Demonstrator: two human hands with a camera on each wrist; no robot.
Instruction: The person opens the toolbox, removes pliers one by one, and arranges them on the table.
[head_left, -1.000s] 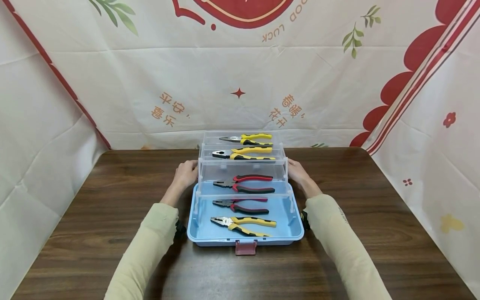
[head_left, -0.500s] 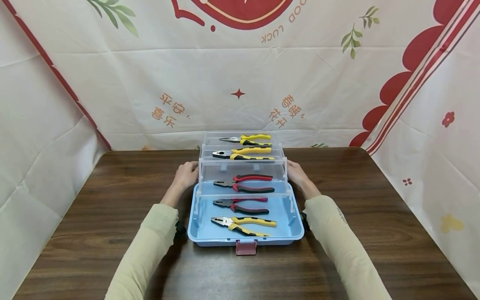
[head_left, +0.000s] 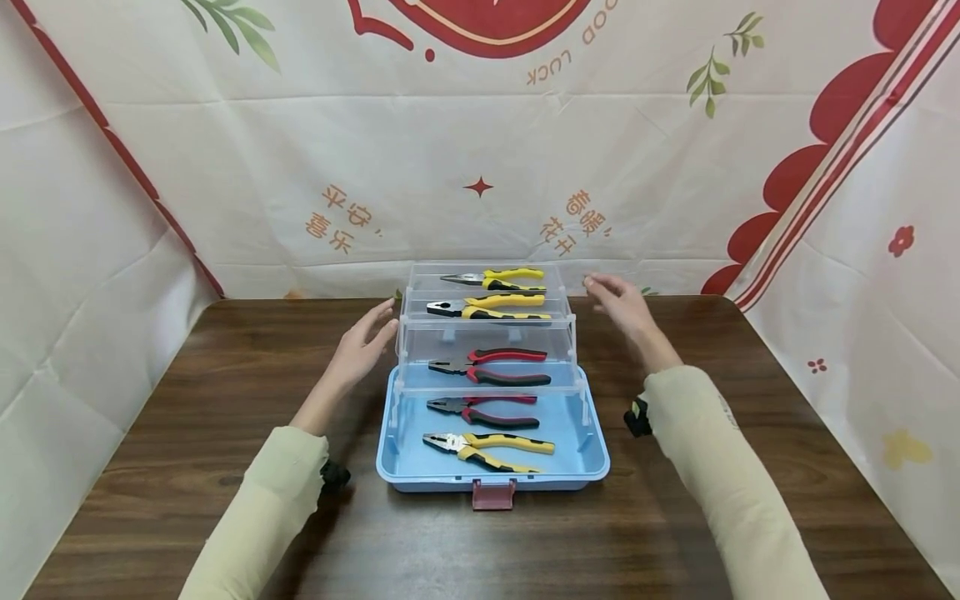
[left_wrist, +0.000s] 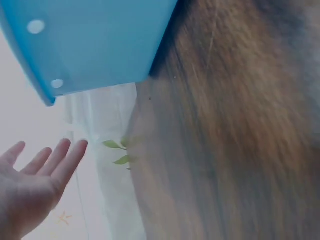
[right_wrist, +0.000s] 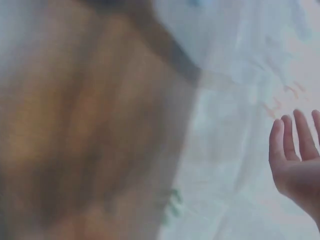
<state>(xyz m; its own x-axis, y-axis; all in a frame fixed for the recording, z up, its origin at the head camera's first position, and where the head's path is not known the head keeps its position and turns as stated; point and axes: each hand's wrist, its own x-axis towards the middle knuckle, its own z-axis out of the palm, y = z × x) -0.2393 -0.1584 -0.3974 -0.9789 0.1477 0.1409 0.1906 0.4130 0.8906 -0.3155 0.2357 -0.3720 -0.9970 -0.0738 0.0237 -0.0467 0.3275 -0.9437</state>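
Observation:
A blue toolbox (head_left: 577, 425) with clear fold-out trays (head_left: 420, 340) stands unfolded on the table. Yellow-and-black combination pliers (head_left: 487, 450) and red-and-black pliers (head_left: 483, 412) lie low in it in the head view. Another red-and-black pair (head_left: 491, 368) is at the middle tray. Higher up rest yellow-handled pliers (head_left: 487, 308) and yellow needle-nose pliers (head_left: 495, 278). My left hand (head_left: 356, 350), fingers spread, is beside the trays' left side; the left wrist view shows it apart from the blue wall (left_wrist: 100, 45). Holding nothing, my right hand (head_left: 624, 308) hovers right of the upper trays.
The toolbox sits on a dark wooden table (head_left: 210, 400). Its pink latch (head_left: 492, 496) hangs down at the front edge. A white printed cloth (head_left: 465, 142) rises behind the table and along both sides. The right wrist view is blurred.
Both hands have come away from the sides of the toolbox. The left has moved slightly left with its fingers opened; the right has risen and moved right. The pliers stay in place.

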